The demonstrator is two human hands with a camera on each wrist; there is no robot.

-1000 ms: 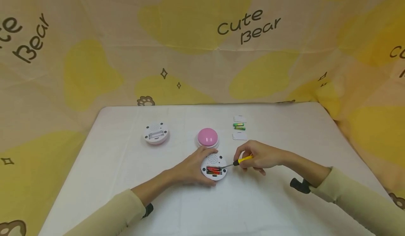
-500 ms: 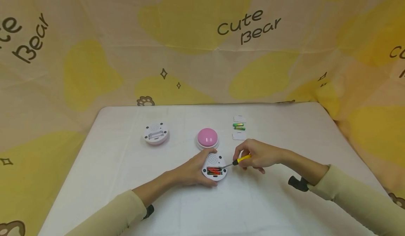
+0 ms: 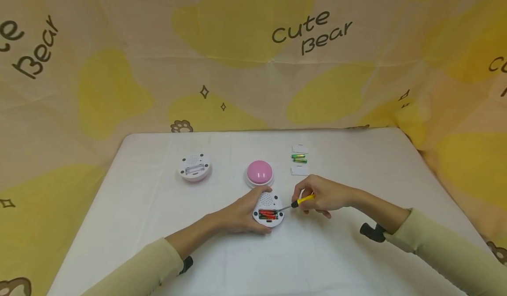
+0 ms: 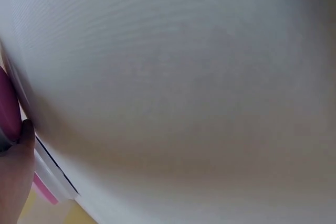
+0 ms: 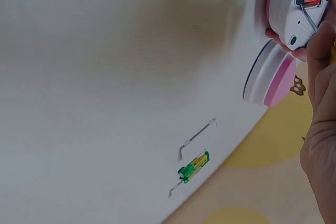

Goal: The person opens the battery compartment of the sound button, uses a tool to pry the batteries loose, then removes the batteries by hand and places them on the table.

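My left hand [image 3: 242, 212] grips a round white-and-pink button [image 3: 266, 199] by its side, underside up. In its uncovered battery compartment lie red batteries [image 3: 268, 216]. My right hand [image 3: 328, 194] pinches a screwdriver [image 3: 305, 200] with a yellow handle and black collar. The screwdriver's thin metal shaft [image 5: 310, 19] slants across the underside in the right wrist view, its tip right at the end of the batteries. The left wrist view catches only a finger of the left hand [image 4: 17, 174] against the button's pink dome [image 4: 8, 106].
A second button [image 3: 259, 172] stands pink side up just behind the held one. Farther left lies a third button [image 3: 195, 168], upside down with a bare battery compartment. Two green batteries [image 3: 299, 159] lie between two white covers [image 3: 299, 171] at the back right.
The held button and left hand have shifted very slightly toward me and to the right. The screwdriver tip stays at the batteries.
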